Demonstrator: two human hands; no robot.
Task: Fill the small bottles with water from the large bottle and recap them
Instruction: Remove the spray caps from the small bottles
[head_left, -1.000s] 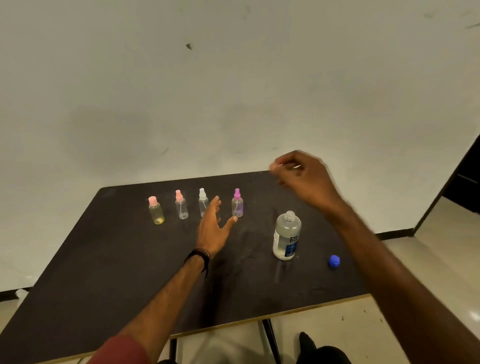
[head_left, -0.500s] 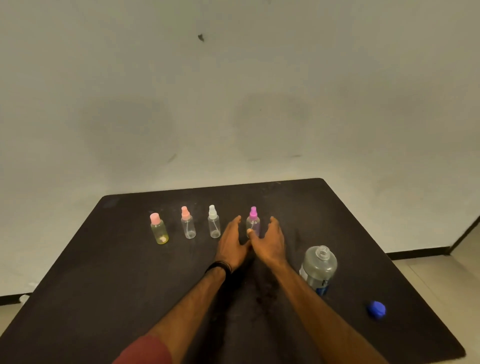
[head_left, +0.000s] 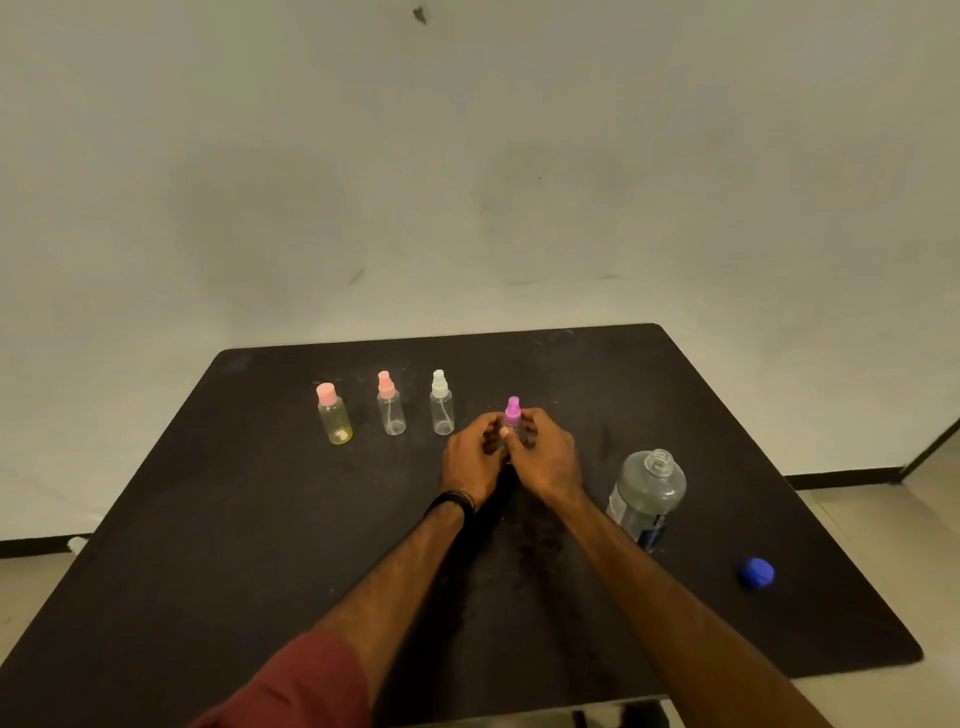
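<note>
Both my hands close around a small bottle with a purple spray cap (head_left: 512, 411) at the middle of the black table (head_left: 260, 519). My left hand (head_left: 471, 457) grips its body from the left; my right hand (head_left: 546, 454) holds it from the right, just under the cap. The bottle's body is mostly hidden by my fingers. Left of it stand three small bottles in a row: a clear one with a white cap (head_left: 441, 402), a clear one with a pink spray cap (head_left: 390, 404) and a yellowish one with a flat pink cap (head_left: 333, 414). The large bottle (head_left: 645, 492) stands uncapped to the right.
The large bottle's blue cap (head_left: 756, 572) lies on the table near the right edge. A pale wall rises behind the table. Floor shows past the table's right and left edges.
My right hand swung in from the far right to the purple-capped bottle. Both hands, spread beside it half a second ago, now clasp it. The view shifted to the right.
</note>
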